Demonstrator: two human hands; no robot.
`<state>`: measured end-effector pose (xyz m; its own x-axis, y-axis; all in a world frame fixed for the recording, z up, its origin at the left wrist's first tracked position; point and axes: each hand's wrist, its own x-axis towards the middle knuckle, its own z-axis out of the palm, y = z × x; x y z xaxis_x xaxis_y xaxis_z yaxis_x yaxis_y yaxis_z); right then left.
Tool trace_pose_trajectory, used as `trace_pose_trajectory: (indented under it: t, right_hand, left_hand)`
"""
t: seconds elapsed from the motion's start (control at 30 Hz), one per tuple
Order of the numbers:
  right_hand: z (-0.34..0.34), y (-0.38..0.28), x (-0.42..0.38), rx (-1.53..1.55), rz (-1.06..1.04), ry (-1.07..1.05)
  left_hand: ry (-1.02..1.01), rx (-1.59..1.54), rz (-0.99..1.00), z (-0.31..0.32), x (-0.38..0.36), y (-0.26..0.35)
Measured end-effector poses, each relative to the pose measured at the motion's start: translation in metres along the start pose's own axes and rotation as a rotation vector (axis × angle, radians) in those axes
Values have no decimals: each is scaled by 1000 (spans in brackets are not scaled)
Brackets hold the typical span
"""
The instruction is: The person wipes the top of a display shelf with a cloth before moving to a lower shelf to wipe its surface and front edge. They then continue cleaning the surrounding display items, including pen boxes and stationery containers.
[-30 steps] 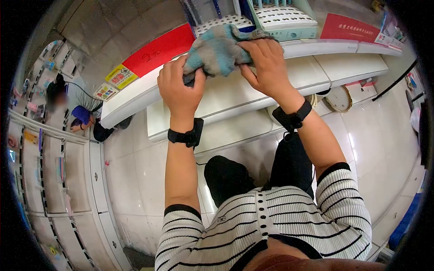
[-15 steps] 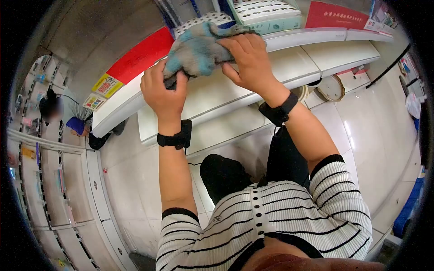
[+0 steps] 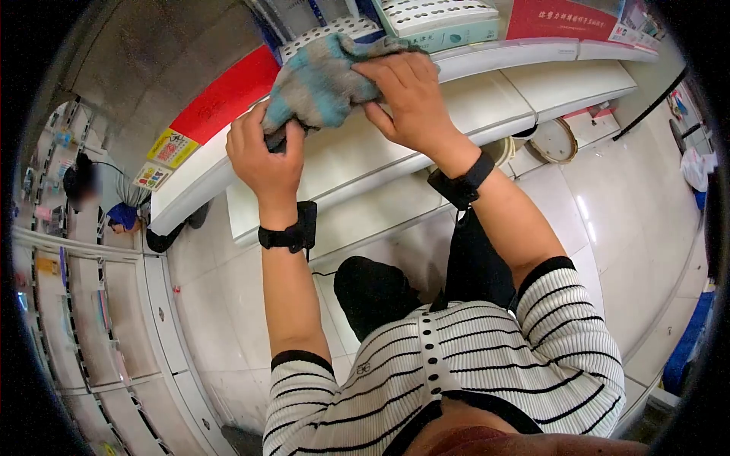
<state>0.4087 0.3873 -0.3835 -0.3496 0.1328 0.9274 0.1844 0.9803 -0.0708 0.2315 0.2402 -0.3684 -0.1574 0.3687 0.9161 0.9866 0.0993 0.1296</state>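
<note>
A crumpled grey and light-blue cloth [image 3: 323, 80] lies over the front edge of the upper white shelf [image 3: 475, 63]. My left hand [image 3: 264, 156] has its fingers closed on the lower left end of the cloth, against the shelf edge. On the cloth's right part, my right hand [image 3: 407, 99] grips with bent fingers, its thumb below the cloth. Both wrists wear black straps. The fingertips of both hands are partly hidden by the cloth.
Behind the cloth are perforated display trays [image 3: 437, 15], a red panel [image 3: 228, 91] and a red sign [image 3: 563, 19]. A lower white shelf [image 3: 456, 114] juts out below. A round container [image 3: 553, 142] stands under it. Another person [image 3: 125, 216] is at the left.
Both hands and the cloth have shifted slightly left in the view. The shelf has also shifted a little, and the hands keep their hold on the cloth.
</note>
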Motion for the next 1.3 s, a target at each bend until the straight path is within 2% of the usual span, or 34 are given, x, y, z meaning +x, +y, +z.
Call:
trace_pose_trajectory:
  t: [0.5, 0.57, 0.6, 0.67, 0.73, 0.8, 0.87, 0.93, 0.97, 1.0, 1.07, 1.1, 1.13, 1.23, 1.3]
  right_hand:
    - [-3, 13, 4, 30, -38, -31]
    - [-14, 18, 6, 76, -78, -28]
    - [-26, 18, 11, 79, -115, 39]
    - [-44, 18, 3, 71, -151, 102]
    - [-63, 19, -20, 317, 241, 205]
    - [-91, 39, -40, 262, 289, 76]
    - [-113, 56, -62, 161, 318, -7]
    - [-127, 73, -78, 143, 523, -92]
    - [-131, 81, -82, 98, 598, -48]
    - [-136, 88, -84, 94, 598, -50]
    - [-142, 107, -83, 75, 686, 173]
    - [-146, 118, -82, -69, 637, 131]
    - [-139, 125, -79, -71, 639, 131]
    - [-104, 121, -70, -195, 452, 302]
    - [-86, 103, -62, -152, 429, 346]
  left_hand:
    - [7, 24, 38, 1, -1, -7]
    - [12, -38, 95, -4, 0, -5]
    - [13, -46, 97, -7, 0, 1]
    - [118, -35, 247, -14, -3, 22]
    - [118, -94, 284, -12, -5, 47]
    - [-168, -221, 223, -3, -8, 70]
    - [-225, -261, 219, 16, -16, 85]
    - [-282, -299, 219, 37, -17, 103]
    - [-294, -347, 211, 47, -17, 115]
    - [-304, -394, 203, 56, -16, 126]
    - [-280, -404, 201, 73, -9, 147]
    - [-259, -411, 200, 78, -6, 152]
    - [-261, -413, 200, 82, -4, 152]
    - [-226, -303, 229, 86, 0, 146]
    - [-214, -294, 178, 73, -2, 135]
